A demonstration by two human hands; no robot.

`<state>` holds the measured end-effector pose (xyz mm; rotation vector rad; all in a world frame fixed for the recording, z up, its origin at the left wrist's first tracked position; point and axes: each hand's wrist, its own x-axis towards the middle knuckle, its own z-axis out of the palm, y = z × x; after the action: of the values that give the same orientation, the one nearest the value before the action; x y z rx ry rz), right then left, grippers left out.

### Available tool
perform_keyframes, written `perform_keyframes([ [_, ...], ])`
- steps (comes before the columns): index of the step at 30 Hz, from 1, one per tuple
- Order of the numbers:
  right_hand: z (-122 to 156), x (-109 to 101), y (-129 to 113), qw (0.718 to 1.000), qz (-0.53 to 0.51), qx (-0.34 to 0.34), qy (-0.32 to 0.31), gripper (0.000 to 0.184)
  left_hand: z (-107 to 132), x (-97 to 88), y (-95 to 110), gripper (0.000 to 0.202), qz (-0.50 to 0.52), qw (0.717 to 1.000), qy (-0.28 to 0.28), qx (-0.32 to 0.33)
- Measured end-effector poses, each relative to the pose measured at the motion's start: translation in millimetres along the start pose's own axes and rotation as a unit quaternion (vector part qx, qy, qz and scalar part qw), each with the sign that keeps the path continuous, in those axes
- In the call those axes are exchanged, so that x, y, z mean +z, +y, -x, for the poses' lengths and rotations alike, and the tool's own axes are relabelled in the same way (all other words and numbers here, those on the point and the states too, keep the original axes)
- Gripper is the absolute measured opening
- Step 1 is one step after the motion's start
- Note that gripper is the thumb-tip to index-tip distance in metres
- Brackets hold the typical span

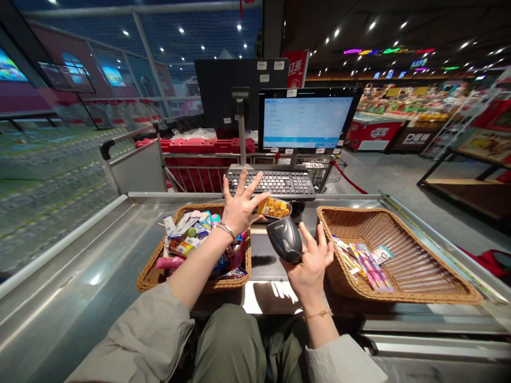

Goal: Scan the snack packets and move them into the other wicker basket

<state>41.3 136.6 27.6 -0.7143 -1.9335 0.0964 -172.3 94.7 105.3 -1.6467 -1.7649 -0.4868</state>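
Between the thumb and index finger of my left hand (pixel 241 205) is a clear pack of round yellow-orange pieces (pixel 277 207). The other fingers of that hand spread out over the near edge of the keyboard (pixel 279 182). My right hand (pixel 309 266) grips a black handheld barcode scanner (pixel 285 239), its head tilted toward the pack; some fingers stick out and the thumb is hidden. Under my left forearm, a wicker basket (pixel 149 274) is heaped with small packaged goods. Right of my right hand, a second wicker basket (pixel 431 255) holds several flat packets (pixel 371 266).
A lit monitor (pixel 307 122) stands behind the keyboard, beside a dark screen back (pixel 215 96) on a pole. The metal counter (pixel 99 266) has raised edges. Beyond it is a shopping cart (pixel 195 173). Bottled packs (pixel 51 191) are stacked at left.
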Motion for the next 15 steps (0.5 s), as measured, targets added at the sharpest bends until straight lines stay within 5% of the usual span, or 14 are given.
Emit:
perform_keyframes([
  [15, -4.4, -28.1, 19.3, 0.997, 0.047, 0.051, 0.042, 0.04, -25.8, -0.7, 22.8, 0.055, 0.032, 0.999, 0.006, 0.025],
])
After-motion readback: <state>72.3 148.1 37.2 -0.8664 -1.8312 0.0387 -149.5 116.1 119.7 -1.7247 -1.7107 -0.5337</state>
